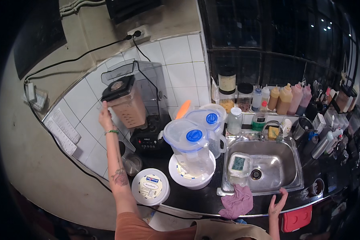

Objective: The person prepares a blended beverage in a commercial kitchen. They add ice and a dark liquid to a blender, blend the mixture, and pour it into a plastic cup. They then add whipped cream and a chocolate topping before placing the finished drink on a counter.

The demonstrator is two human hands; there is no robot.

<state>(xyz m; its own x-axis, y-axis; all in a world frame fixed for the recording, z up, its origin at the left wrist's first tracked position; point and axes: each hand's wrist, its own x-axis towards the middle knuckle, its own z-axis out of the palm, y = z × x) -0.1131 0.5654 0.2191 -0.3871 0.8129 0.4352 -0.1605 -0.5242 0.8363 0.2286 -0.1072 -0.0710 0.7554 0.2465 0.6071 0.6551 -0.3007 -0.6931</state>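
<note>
My left hand [105, 116] is closed at the handle side of a blender jar [128, 111], with the thumb pointing up beside its black lid [118, 87]. The clear jar is filled with a brown mixture and looks tilted in the view. Its bottom is at the top of the black blender base [151, 142], and I cannot tell whether it is fully seated. Behind the jar, a transparent sound cover [151, 76] stands raised. My right hand [277, 204] is empty, fingers apart, over the counter edge in front of the steel sink [283, 168].
Two plastic pitchers with blue-capped lids [183, 141] stand right of the blender, one on a white tub [205, 180]. Another white tub [151, 187] is nearer me. A pink cloth [238, 202] hangs by the sink, which holds a container with a sponge [238, 164]. Squeeze bottles [284, 99] line the ledge.
</note>
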